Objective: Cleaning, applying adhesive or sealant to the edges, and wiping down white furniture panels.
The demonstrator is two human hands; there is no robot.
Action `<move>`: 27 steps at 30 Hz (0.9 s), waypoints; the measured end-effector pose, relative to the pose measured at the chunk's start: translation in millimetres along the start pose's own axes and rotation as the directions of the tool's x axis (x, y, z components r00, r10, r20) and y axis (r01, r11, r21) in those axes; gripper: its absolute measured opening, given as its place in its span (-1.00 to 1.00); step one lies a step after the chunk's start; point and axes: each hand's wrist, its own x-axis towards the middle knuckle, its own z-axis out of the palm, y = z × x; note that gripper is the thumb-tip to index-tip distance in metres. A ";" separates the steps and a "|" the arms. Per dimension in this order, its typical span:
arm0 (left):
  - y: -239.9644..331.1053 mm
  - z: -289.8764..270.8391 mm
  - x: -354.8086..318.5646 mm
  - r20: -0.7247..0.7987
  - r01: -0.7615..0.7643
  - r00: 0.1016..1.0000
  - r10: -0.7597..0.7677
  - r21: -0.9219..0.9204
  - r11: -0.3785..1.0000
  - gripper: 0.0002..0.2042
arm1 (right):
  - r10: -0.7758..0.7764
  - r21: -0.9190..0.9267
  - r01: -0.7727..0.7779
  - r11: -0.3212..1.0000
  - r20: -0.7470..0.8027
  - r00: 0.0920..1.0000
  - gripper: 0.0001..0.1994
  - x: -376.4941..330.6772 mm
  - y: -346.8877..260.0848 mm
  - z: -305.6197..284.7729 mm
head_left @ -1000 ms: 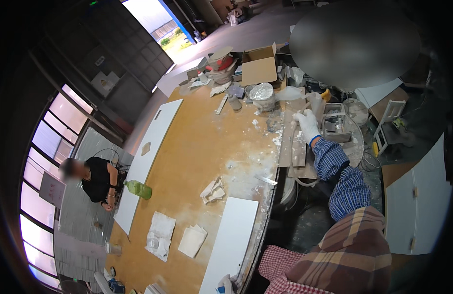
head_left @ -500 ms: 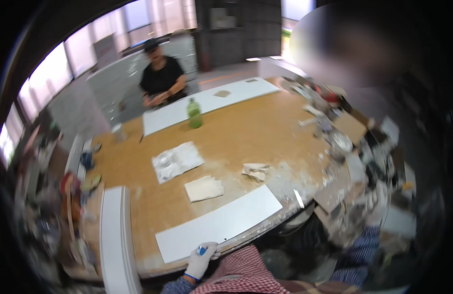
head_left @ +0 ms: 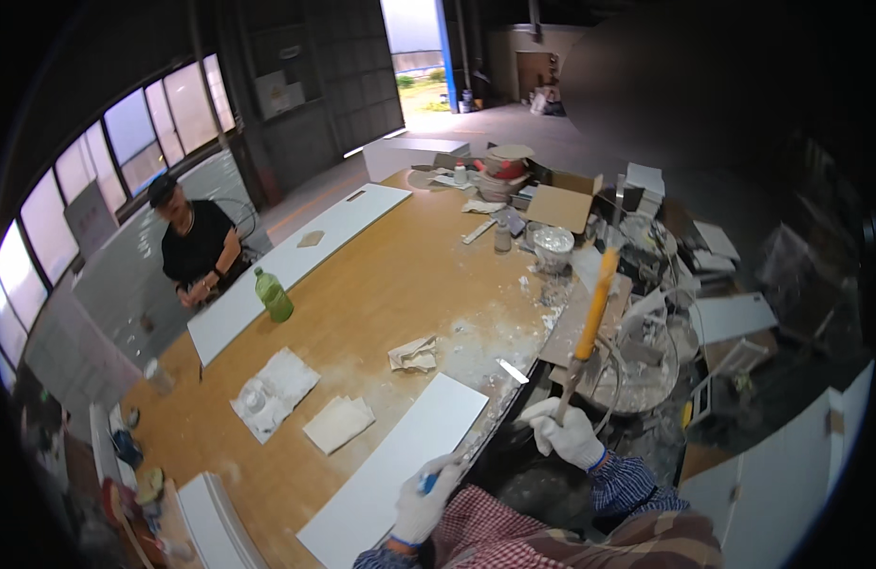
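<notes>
My gloved right hand (head_left: pixel 571 440), raised off the right side of the table, is closed around the lower end of a tool with a long orange handle (head_left: pixel 597 308). That handle points up and away from me. My gloved left hand (head_left: pixel 419 512) is closed over the near edge of a white panel (head_left: pixel 395 465). A small blue thing (head_left: pixel 427 484) shows between its fingers; its kind is hidden. The panel lies flat along the table's front edge. Beyond it are a folded cream cloth (head_left: pixel 339 424) and a crumpled cloth (head_left: pixel 414 355).
A green bottle (head_left: pixel 274 296) stands by a long white panel (head_left: pixel 295 248) at the far side, where a person in black (head_left: pixel 199 242) sits. A plaster-smeared bucket (head_left: pixel 553 248), a cardboard box (head_left: pixel 561 207) and clutter crowd the right. White mouldings (head_left: pixel 215 522) lie at left.
The view has swung to the right. My right hand has come into sight with the orange-handled tool in it. My left hand remains at the near panel with the blue thing.
</notes>
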 end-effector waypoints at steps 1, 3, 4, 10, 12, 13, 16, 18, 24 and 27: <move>14.0 11.9 8.6 0.077 -0.037 0.996 0.039 -0.017 0.999 -0.68 | 0.051 -0.021 -0.050 0.999 0.038 0.998 -0.77 -13.9 7.3 6.0; 41.7 39.1 21.3 0.211 -0.078 0.973 0.093 -0.080 0.994 -0.62 | 0.169 -0.052 -0.164 0.985 0.099 0.981 -0.76 -36.2 14.8 20.4; 53.2 45.4 18.4 0.271 -0.083 0.956 0.114 -0.122 0.989 -0.58 | 0.223 -0.133 -0.207 0.969 0.117 0.968 -0.75 -43.8 13.5 28.3; 41.7 56.9 13.3 0.515 0.082 0.848 0.126 -0.363 0.928 -0.49 | 0.272 -0.415 -0.182 0.892 0.169 0.947 -0.65 -63.3 32.9 38.1; 41.4 59.3 13.4 0.515 0.098 0.853 0.083 -0.315 0.944 -0.48 | 0.035 -0.505 0.030 0.862 0.118 0.992 -0.59 -66.4 27.5 44.0; 42.1 56.2 11.8 0.514 0.080 0.853 0.084 -0.289 0.954 -0.48 | 0.103 -0.603 0.015 0.797 0.161 0.982 -0.61 -67.6 32.5 41.4; 22.0 48.1 11.6 0.373 0.060 0.921 0.116 -0.428 0.902 -0.52 | 0.280 -0.769 -0.052 0.638 0.168 0.945 -0.66 -62.1 15.6 29.2; 34.1 41.5 9.9 0.332 0.099 0.935 0.124 -0.581 0.808 -0.50 | 0.312 -0.831 -0.069 0.551 0.129 0.941 -0.72 -73.8 50.5 1.5; 29.0 14.1 5.8 0.221 0.081 0.973 0.073 -0.615 0.784 -0.46 | 0.154 -0.886 -0.024 0.464 0.054 0.987 -0.81 -89.1 77.8 -57.6; 14.4 8.3 1.6 0.186 0.109 0.982 0.014 -0.638 0.763 -0.50 | 0.144 -0.747 -0.166 0.644 -0.094 0.985 -0.67 -80.0 77.4 -59.7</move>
